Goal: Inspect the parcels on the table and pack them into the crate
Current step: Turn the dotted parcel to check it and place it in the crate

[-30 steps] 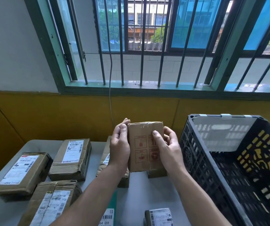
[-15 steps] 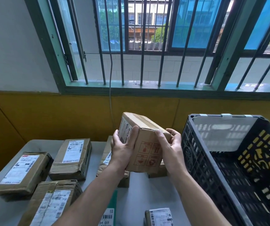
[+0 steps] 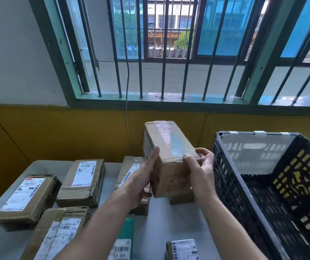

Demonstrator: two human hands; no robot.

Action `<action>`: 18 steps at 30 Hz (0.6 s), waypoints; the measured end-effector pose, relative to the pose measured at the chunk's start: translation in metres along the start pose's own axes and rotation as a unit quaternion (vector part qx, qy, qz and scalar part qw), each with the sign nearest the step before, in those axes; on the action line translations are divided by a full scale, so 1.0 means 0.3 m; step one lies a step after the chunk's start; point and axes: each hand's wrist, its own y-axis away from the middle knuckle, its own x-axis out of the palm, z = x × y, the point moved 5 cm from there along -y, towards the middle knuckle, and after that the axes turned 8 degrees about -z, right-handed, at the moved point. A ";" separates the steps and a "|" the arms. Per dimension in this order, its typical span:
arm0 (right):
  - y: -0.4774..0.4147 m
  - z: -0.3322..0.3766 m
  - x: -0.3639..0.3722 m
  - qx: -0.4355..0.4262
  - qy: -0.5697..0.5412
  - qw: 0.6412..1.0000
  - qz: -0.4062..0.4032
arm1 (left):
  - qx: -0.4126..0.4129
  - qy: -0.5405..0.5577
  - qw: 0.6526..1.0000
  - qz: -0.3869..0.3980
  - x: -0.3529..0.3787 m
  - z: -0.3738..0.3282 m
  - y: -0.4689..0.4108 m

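Observation:
I hold a taped brown cardboard parcel (image 3: 167, 152) up above the table's middle, its taped face tilted upward and away from me. My left hand (image 3: 144, 177) grips its left side and lower edge. My right hand (image 3: 201, 169) grips its right side, thumb on the taped face. The black plastic crate (image 3: 225, 177) stands just to the right of the parcel, with nothing visible inside. Several other labelled parcels (image 3: 83, 179) lie on the grey table (image 3: 169, 222) to the left and near me.
A yellow wall panel and a barred window run behind the table. A small box (image 3: 182, 198) sits on the table under the held parcel. A green mailer (image 3: 124, 239) and a small labelled box (image 3: 182, 249) lie at the near edge.
The parcel has been rotated in my hands: its printed symbol face turned downward and toward me, and the taped face came up. Both hands shifted along its sides.

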 end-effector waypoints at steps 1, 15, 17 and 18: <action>0.004 0.000 0.004 -0.008 -0.001 1.000 0.007 | -0.004 0.005 1.000 0.002 0.003 -0.001 0.000; -0.017 0.020 -0.019 -0.044 0.028 0.997 -0.062 | 0.151 -0.064 0.981 -0.105 -0.015 -0.029 -0.001; -0.026 0.054 -0.022 -0.065 0.064 0.993 -0.072 | 0.150 -0.144 0.971 -0.122 -0.022 -0.026 -0.005; -0.031 0.070 -0.022 -0.074 0.078 0.992 -0.071 | 0.151 -0.178 0.964 -0.125 -0.022 -0.026 -0.006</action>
